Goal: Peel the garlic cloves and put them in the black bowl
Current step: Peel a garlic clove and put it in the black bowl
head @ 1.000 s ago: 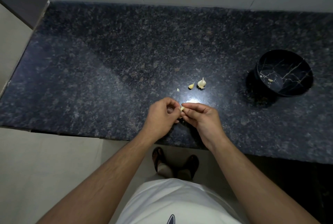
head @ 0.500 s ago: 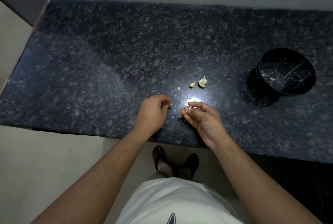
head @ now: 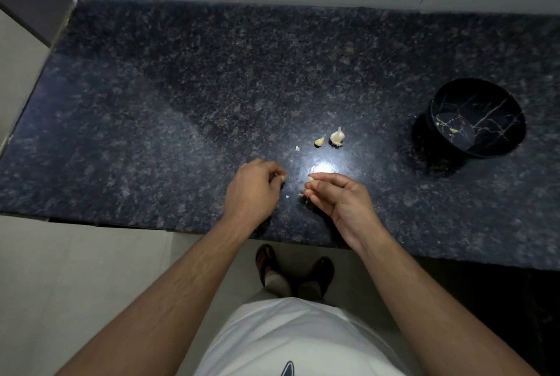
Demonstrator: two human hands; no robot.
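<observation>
Pinching a small garlic clove (head: 309,178) in right hand (head: 339,200) fingers; left hand (head: 253,188) fingers curling on a skin bit (head: 277,175). Maybe slipping, rolling off the desk (head: 151,133) edge at 6 o'clock.

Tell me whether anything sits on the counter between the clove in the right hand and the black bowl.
Nothing visible does. The right hand pinches the clove, and the stretch of counter from there to the black bowl is bare. The garlic bulb and loose clove lie farther back, off that line.
</observation>
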